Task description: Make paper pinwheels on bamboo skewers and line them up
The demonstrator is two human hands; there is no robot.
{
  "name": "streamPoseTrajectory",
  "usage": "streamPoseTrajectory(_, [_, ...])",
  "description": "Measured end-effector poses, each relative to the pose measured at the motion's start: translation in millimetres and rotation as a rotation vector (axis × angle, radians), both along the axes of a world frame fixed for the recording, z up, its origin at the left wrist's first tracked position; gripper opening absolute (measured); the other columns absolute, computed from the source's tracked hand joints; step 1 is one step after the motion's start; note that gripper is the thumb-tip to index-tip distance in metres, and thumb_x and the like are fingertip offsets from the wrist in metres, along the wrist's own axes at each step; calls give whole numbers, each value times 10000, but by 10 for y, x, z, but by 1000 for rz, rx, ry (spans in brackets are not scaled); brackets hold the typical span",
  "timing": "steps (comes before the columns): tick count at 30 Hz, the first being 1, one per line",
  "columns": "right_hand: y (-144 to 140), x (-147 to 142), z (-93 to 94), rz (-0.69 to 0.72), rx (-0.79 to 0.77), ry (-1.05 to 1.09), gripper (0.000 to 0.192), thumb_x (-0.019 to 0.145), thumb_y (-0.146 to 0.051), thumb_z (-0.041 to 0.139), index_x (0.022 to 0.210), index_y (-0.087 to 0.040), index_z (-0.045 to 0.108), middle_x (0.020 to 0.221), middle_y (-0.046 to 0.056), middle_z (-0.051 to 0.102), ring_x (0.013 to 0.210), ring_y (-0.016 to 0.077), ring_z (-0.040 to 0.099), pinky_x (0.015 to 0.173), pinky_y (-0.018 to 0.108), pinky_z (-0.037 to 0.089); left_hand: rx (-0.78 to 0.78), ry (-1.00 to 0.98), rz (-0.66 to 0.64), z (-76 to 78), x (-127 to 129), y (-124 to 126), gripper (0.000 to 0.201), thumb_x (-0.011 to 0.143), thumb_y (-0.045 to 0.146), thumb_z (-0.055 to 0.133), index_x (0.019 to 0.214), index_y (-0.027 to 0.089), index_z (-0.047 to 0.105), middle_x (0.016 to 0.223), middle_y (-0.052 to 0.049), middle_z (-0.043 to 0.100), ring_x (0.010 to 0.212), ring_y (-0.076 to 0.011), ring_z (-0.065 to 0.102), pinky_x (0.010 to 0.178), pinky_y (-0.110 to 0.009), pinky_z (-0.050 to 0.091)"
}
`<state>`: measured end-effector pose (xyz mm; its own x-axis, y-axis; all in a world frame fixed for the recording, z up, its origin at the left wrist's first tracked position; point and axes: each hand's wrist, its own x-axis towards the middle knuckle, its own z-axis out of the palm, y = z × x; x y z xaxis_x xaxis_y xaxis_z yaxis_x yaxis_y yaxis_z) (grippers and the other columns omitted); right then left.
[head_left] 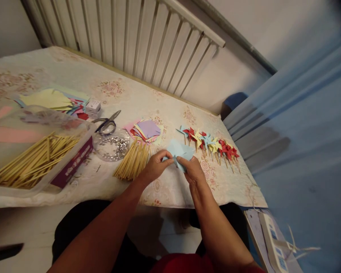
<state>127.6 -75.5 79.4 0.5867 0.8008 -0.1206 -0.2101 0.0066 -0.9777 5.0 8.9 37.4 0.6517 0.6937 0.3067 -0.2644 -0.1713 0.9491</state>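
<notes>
Both hands' fingers [170, 156] pinching blue paper [180, 151]

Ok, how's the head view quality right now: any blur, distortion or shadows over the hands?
Head view: wide-angle bending at the radiator; top right corner vignetted dark; clear plastic lid near left looks hazy; light blue paper between left hand and right hand evenly lit, reasonably sharp.

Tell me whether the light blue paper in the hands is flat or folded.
Partly folded: the light blue paper has corners bent toward its middle, pinched between left hand and right hand.
</notes>
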Motion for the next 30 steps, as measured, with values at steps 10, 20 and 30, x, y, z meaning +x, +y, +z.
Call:
streamPoseTrajectory(10, [-20,-27,19,34,-53,-12,259,555,-217,761,781,-147,656,662,-21,660,555,115,534,589,244,430,-81,38,-60,100,-61,-26,179,831,319,511,708,189,516,706,25,490,720,-134,456,692,-247,362])
streamPoseTrajectory(20, [-35,14,-41,30,-83,-72,224,578,-222,745,778,-148,675,677,-14,676,569,120,549,600,245,430,-49,72,28,120,-52,-31,134,790,285,556,701,187,539,710,22,523,733,-140,477,716,-248,373])
streamPoseTrajectory(30, [-31,32,-83,67,-110,-134,169,615,-235,727,752,-148,676,634,-32,648,537,104,509,572,233,394,-66,106,70,113,-35,-34,132,771,287,573,691,189,534,692,31,516,720,-138,472,705,-248,362])
